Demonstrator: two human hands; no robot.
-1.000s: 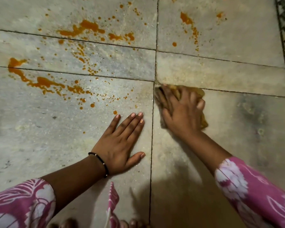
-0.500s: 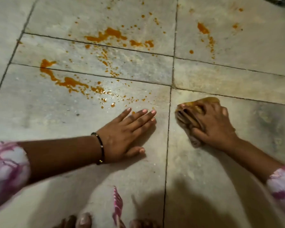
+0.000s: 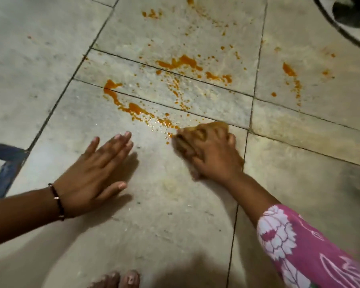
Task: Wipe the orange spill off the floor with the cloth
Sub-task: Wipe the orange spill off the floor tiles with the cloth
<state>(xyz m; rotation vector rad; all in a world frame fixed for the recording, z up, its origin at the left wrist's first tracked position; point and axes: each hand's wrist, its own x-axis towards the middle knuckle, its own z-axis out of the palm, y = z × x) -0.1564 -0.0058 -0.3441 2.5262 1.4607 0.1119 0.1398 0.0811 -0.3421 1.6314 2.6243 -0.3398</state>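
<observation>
The right hand (image 3: 214, 154) pressed down on the cloth (image 3: 217, 126), its fingers (image 3: 186, 140) curled over it and gripping it, right at the near edge of the orange spill (image 3: 133, 108) on the floor (image 3: 164, 204). The left hand (image 3: 92, 175) lay flat on the floor beside it, fingers straight and holding nothing, with a dark band (image 3: 57, 201) on the wrist
</observation>
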